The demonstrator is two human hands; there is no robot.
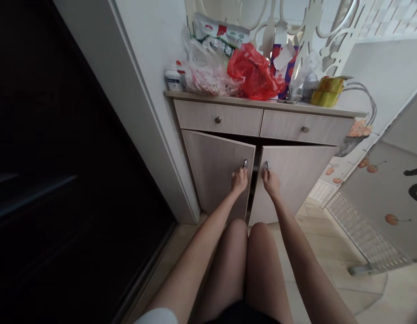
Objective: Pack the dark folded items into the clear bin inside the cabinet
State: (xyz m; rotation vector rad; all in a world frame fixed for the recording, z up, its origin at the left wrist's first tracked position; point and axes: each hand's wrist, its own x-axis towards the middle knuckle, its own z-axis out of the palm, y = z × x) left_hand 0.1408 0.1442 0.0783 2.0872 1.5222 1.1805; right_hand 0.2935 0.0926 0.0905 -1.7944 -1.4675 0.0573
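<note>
Left cabinet door and right cabinet door stand ajar beneath the counter. Also below the counter, the left hand has its grip curled around the left handle; the right hand has its grip closed on the right handle. A red bag lies on the counter.

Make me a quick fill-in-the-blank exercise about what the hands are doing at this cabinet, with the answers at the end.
1. The left hand grips the handle of the ____ cabinet door.
2. The right hand grips the handle of the other door; the number of doors standing slightly open is ____.
3. The crumpled plastic bag just left of the purple box is coloured ____.

Missing words: left; two; red.
</note>
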